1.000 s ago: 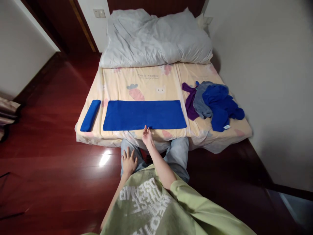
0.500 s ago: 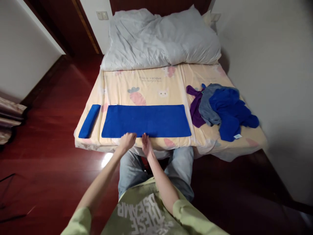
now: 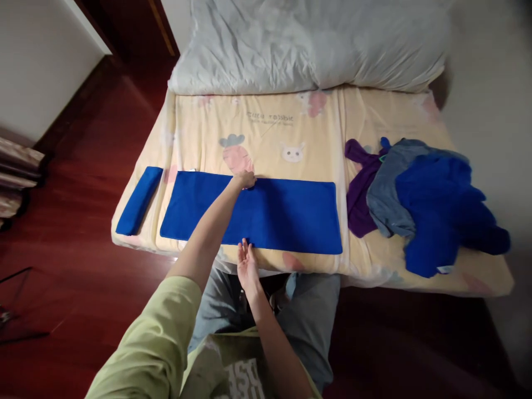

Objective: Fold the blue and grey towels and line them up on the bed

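Observation:
A blue towel (image 3: pixel 295 216) lies flat as a long rectangle along the near side of the bed. My left hand (image 3: pixel 245 179) reaches across it to the middle of its far edge, with the fingers closed on that edge. My right hand (image 3: pixel 248 266) is at the middle of the near edge, palm turned up and fingers stretched out, the fingertips touching the towel's border. Left of the towel lies a narrow folded blue cloth (image 3: pixel 140 200).
To the right is a loose heap with a purple cloth (image 3: pixel 359 202), a grey-blue cloth (image 3: pixel 386 194) and a crumpled blue cloth (image 3: pixel 436 205) with a white tag. A grey-white quilt (image 3: pixel 291 50) lies across the back of the patterned bed sheet (image 3: pixel 199 127).
My left hand has moved from the towel's near edge to its far edge. My right hand stays by the near edge. The view has shifted closer to the bed.

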### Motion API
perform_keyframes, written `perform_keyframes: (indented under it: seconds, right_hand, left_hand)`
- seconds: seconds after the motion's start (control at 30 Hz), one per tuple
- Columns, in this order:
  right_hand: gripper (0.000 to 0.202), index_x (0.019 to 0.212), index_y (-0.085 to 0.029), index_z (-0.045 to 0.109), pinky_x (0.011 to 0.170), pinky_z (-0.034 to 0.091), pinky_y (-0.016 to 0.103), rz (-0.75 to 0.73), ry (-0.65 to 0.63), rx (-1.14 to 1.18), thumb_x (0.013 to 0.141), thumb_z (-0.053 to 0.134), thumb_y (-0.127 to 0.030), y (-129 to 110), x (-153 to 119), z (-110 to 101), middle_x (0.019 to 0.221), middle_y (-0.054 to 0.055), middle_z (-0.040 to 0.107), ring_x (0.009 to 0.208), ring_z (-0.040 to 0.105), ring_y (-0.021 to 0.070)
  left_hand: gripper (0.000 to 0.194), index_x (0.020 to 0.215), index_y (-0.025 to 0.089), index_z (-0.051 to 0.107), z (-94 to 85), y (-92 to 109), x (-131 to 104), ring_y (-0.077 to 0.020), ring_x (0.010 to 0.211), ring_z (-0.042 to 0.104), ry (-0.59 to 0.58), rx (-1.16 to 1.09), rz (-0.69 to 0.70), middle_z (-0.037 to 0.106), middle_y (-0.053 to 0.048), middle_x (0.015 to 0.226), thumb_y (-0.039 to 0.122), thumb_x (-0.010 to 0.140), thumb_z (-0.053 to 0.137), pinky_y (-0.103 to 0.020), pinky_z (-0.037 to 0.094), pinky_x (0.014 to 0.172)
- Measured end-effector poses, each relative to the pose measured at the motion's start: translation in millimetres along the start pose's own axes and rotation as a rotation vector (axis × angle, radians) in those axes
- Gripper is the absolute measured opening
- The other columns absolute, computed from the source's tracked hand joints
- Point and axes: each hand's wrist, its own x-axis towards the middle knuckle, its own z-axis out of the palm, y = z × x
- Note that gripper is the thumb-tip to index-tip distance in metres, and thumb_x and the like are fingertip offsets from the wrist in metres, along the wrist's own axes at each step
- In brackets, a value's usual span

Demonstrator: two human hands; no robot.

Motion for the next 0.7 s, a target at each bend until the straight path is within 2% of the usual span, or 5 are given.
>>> perform_keyframes:
  seconds: [0.13, 0.27, 0.37, 0.5, 0.7]
  right_hand:
    - [0.018, 0.112, -0.021, 0.072, 0.106, 0.058, 0.029, 0.014, 0.007, 0.009, 0.097, 0.07, -0.031, -3.2, -6.1, 4.4, 0.139, 0.006, 0.068, 0.126, 0.067, 0.0164]
    - [0.014, 0.109, -0.021, 0.073, 0.105, 0.059, 0.028, 0.034, 0.008, 0.021, 0.101, 0.063, -0.027, -6.0, -8.0, 7.2, 0.139, 0.004, 0.068, 0.12, 0.07, 0.0142]
    - [0.014, 0.108, -0.021, 0.072, 0.106, 0.059, 0.03, 0.032, -0.016, -0.012, 0.102, 0.063, -0.029, -7.4, -8.8, 8.9, 0.14, 0.004, 0.068, 0.121, 0.069, 0.0154]
    - [0.016, 0.108, -0.02, 0.073, 0.112, 0.055, 0.032, -0.003, -0.008, -0.053, 0.1, 0.066, -0.033, -6.6, -10.3, 9.8, 0.14, 0.005, 0.068, 0.127, 0.066, 0.0165]
    - [0.025, 0.113, -0.021, 0.072, 0.117, 0.051, 0.034, -0.077, -0.049, -0.084, 0.096, 0.07, -0.04, -7.8, -18.1, 11.3, 0.144, 0.006, 0.065, 0.131, 0.063, 0.0169]
  left_hand:
    - [0.038, 0.106, 0.011, 0.077, -2.9, -4.5, 12.5, -0.024, 0.084, 0.074, -0.076, -0.098, -0.11, 0.073, -0.012, 0.073, 0.039, 0.097, 0.054, -0.028, 0.055, 0.081]
    - [0.029, 0.105, 0.014, 0.075, -0.5, -10.0, 19.4, -0.0187, 0.065, 0.07, -0.116, -0.367, -0.163, 0.07, -0.008, 0.066, 0.035, 0.088, 0.067, -0.027, 0.054, 0.068]
    - [0.025, 0.101, 0.013, 0.074, 2.1, -8.8, 18.7, -0.0164, 0.059, 0.067, -0.124, -0.475, -0.185, 0.07, -0.007, 0.065, 0.033, 0.086, 0.072, -0.027, 0.054, 0.067]
    - [0.023, 0.086, 0.011, 0.076, -0.5, -4.1, 11.7, -0.0194, 0.065, 0.069, -0.003, -0.418, -0.155, 0.069, -0.009, 0.063, 0.031, 0.09, 0.066, -0.028, 0.055, 0.072]
    - [0.03, 0.073, 0.011, 0.075, -16.5, -2.5, -0.9, -0.02, 0.074, 0.069, 0.164, -0.432, -0.093, 0.069, -0.01, 0.067, 0.027, 0.094, 0.062, -0.027, 0.052, 0.08]
